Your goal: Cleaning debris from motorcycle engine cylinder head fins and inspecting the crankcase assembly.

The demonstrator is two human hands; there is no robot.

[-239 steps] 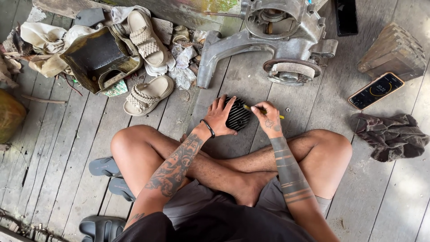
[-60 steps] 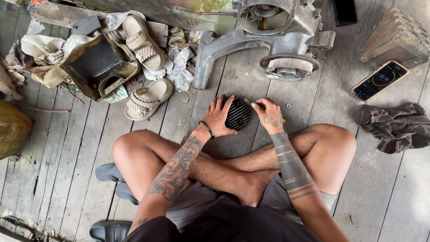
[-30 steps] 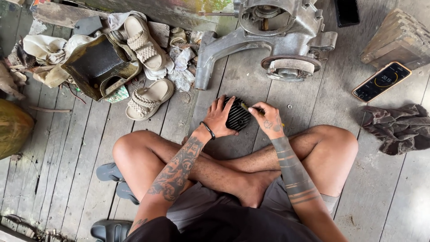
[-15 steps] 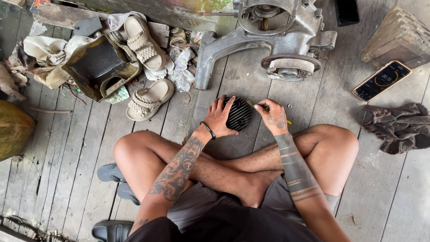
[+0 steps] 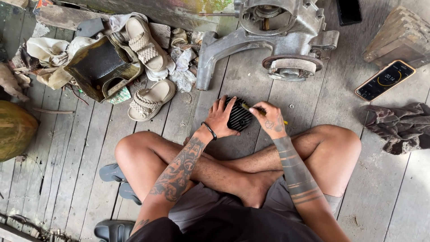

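In the head view, the left hand (image 5: 222, 117) lies spread, fingers open, pressing down on a black finned engine part (image 5: 238, 118) that sits on the plank floor (image 5: 80, 148) just beyond the crossed legs. The right hand (image 5: 270, 119) is closed around a thin yellow-tipped tool (image 5: 251, 109), its tip at the part's right edge. With only a flat palm steadying it, the part may skid, and the tool could slip toward the left fingers. A small washer (image 5: 291, 106) nearby could drop through a floor gap.
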